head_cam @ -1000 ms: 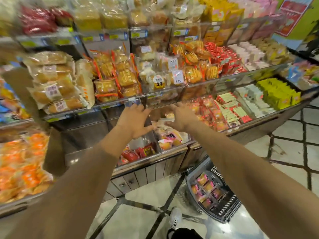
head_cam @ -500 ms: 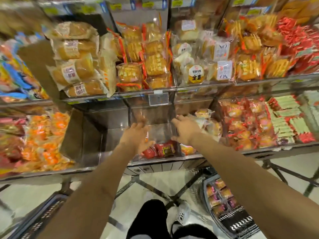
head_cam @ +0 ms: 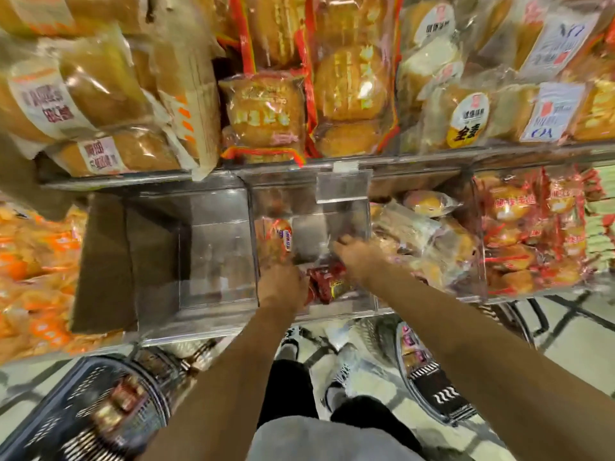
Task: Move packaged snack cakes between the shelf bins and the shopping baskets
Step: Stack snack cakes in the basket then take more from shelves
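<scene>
Both my hands reach into a clear plastic shelf bin (head_cam: pixel 332 194) in the middle of the lower shelf. Dark red snack cake packets (head_cam: pixel 327 284) lie at the bin's front, between my hands. My left hand (head_cam: pixel 283 287) is at the bin's left side, fingers hidden behind its back. An orange packet (head_cam: pixel 278 241) stands just above it; I cannot tell whether the hand holds it. My right hand (head_cam: pixel 357 257) curls its fingers down over the red packets, grip hidden. On the floor are a dark left basket (head_cam: pixel 50 417) and a right basket (head_cam: pixel 442 397), both holding packets.
An empty clear bin (head_cam: pixel 213 247) sits left of the one I reach into. Bagged buns (head_cam: pixel 429 234) fill the bin to the right, orange-red packs (head_cam: pixel 519 241) further right. The upper shelf (head_cam: pixel 133 179) carries bread bags. My feet stand between the baskets.
The view has closed in on the shelf. Both hands have gone from hovering at the bin's opening down into it, onto the red packets.
</scene>
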